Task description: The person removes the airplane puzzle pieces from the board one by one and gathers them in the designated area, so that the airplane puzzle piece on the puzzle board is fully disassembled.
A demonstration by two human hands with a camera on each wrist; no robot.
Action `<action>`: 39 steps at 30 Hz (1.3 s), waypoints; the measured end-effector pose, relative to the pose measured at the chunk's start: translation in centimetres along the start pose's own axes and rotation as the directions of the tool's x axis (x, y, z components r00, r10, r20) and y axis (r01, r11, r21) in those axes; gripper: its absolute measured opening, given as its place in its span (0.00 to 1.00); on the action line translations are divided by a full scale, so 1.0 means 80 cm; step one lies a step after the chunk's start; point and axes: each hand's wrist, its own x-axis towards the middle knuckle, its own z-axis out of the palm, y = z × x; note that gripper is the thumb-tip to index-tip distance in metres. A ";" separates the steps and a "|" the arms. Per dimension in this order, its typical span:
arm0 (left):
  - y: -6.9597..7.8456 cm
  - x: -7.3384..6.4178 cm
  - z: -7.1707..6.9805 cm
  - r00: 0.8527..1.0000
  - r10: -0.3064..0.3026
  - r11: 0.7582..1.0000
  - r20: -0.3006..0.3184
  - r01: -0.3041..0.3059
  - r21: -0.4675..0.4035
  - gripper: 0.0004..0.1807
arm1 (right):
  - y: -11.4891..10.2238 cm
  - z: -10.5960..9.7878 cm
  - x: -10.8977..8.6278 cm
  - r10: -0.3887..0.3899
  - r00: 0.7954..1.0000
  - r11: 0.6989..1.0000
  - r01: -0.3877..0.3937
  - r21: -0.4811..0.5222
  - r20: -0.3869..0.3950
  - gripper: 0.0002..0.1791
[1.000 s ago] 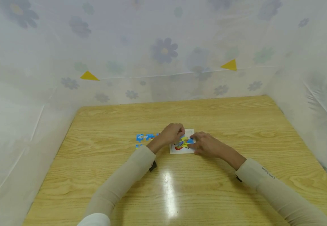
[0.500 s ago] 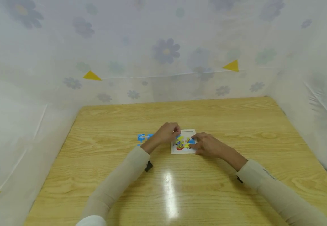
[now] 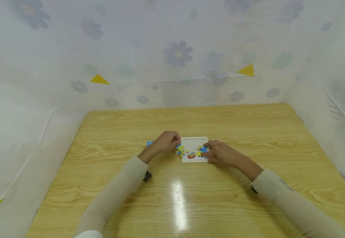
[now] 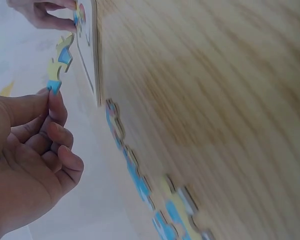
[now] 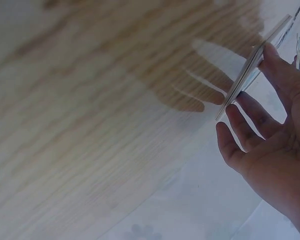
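My left hand (image 3: 162, 142) pinches a joined strip of yellow and blue jigsaw pieces (image 4: 60, 65) between thumb and forefinger, with the other fingers loosely curled. The strip is raised at the left edge of a white square puzzle tray (image 3: 194, 141), which it overlaps in the head view. Inside the tray's lower part lie a red-and-white piece (image 3: 191, 156) and, at the right, a blue piece (image 3: 203, 149). My right hand (image 3: 223, 154) rests at the tray's right side, thumb and forefinger spread and fairly straight on it. In the right wrist view, its other fingertips are by the tray's edge.
Left of the tray, several loose blue jigsaw pieces (image 4: 136, 172) lie in a row on the wooden table (image 3: 235, 122), mostly behind my left hand in the head view. Near them is a yellow and blue piece (image 4: 180, 212). A pale flowered curtain (image 3: 148, 59) surrounds the table.
My left hand has moved left from over the tray, carrying the yellow and blue strip out past its left edge. More of the tray's white bottom shows. The right hand stays at the tray.
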 end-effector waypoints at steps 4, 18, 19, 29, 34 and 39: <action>-0.010 -0.009 -0.007 1.000 0.010 1.000 0.004 -0.010 -0.023 0.07 | 0.000 0.000 -0.001 -0.002 1.000 1.000 0.002 -0.004 -0.008 0.21; -0.031 -0.033 -0.019 0.999 -0.044 0.999 0.015 0.045 -0.010 0.08 | 0.000 0.000 0.000 0.010 1.000 1.000 -0.010 0.008 -0.002 0.21; -0.033 -0.034 -0.019 0.999 -0.052 0.999 0.014 0.052 -0.002 0.08 | 0.000 0.000 0.000 0.014 1.000 1.000 -0.014 0.010 -0.001 0.22; -0.046 -0.043 -0.023 0.995 -0.098 0.995 0.013 0.098 -0.012 0.07 | 0.000 0.001 0.001 0.031 1.000 0.999 -0.031 0.043 0.001 0.21; -0.049 -0.045 -0.026 0.995 -0.095 0.995 0.012 0.095 0.011 0.07 | 0.000 0.002 0.001 0.042 0.999 0.998 -0.043 0.041 0.012 0.21; -0.050 -0.047 -0.026 0.992 -0.123 0.992 0.019 0.122 0.040 0.07 | 0.000 0.002 0.001 0.035 0.999 0.999 -0.035 0.027 0.003 0.21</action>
